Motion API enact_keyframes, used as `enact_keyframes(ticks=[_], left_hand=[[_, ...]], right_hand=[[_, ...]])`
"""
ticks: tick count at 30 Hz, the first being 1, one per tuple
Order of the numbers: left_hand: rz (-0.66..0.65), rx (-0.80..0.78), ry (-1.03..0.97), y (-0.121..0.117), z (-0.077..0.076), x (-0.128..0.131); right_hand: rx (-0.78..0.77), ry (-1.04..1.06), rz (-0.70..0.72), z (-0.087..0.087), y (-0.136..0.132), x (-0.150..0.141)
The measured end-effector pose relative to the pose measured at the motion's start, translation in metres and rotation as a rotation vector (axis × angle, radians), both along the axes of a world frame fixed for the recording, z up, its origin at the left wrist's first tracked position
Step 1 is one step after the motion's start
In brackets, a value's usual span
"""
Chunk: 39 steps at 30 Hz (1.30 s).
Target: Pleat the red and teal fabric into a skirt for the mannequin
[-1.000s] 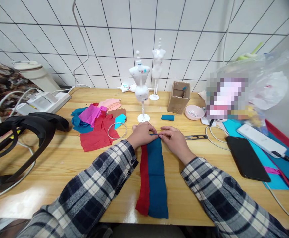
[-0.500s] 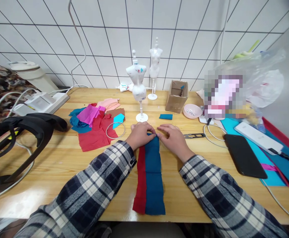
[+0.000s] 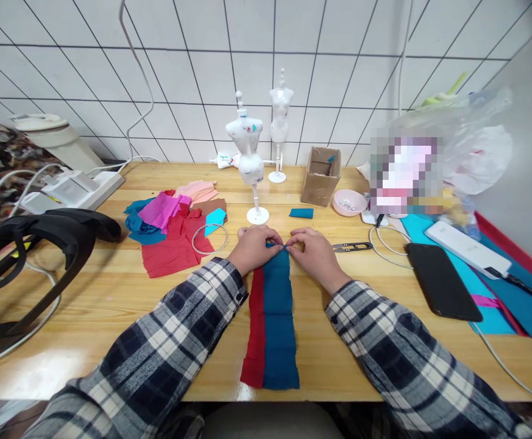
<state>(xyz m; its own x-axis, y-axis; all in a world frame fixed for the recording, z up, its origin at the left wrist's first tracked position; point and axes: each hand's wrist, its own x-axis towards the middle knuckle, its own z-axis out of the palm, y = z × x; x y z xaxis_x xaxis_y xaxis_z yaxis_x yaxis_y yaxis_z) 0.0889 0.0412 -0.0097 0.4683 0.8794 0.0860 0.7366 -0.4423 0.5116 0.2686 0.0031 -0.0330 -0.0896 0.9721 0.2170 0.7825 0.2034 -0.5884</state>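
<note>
Half a second ago, the fingers of our right hand [image 3: 317, 257] were more spread; now we draw them together at the blue strip's [image 3: 281, 323] far end. Our view also turns slightly right.

We note a black headset [image 3: 105, 227] at the left of the table [image 3: 156, 341], with a white power strip [image 3: 103, 190] just beyond it. Toward the tiled wall [image 3: 202, 73] we count two white mannequins [image 3: 250, 143] upright on stands and a third form [image 3: 226, 160] lying down, plus an open cardboard box [image 3: 318, 190] beside a pink bowl [image 3: 350, 211] of small bits. Over on the right we log a black phone [image 3: 443, 281], a white power bank [image 3: 467, 249] on blue cloth [image 3: 418, 228], and a clear plastic bag [image 3: 480, 155] behind them.
</note>
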Motion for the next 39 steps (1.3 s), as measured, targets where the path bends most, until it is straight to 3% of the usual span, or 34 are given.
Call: enact_keyframes(ticks=[13,20,30,39], left_hand=[[0.022,-0.036,0.014,-0.0011,0.0038,-0.0009],[0.030,-0.016,0.022,-0.0015,0.0018,0.0008],[0.030,-0.001,0.015,-0.0010,-0.0009,0.0004],[-0.062,0.019,-0.019,0.0000,-0.0017,-0.0027]], right_hand=[[0.007,0.094,0.043,0.0013,0.0008,0.0038],[0.027,0.076,-0.027,0.0008,0.0011,0.0008],[0.045,0.077,-0.017,-0.0005,0.0030,0.0017],[0.082,0.058,0.023,-0.0020,0.0044,0.0052]])
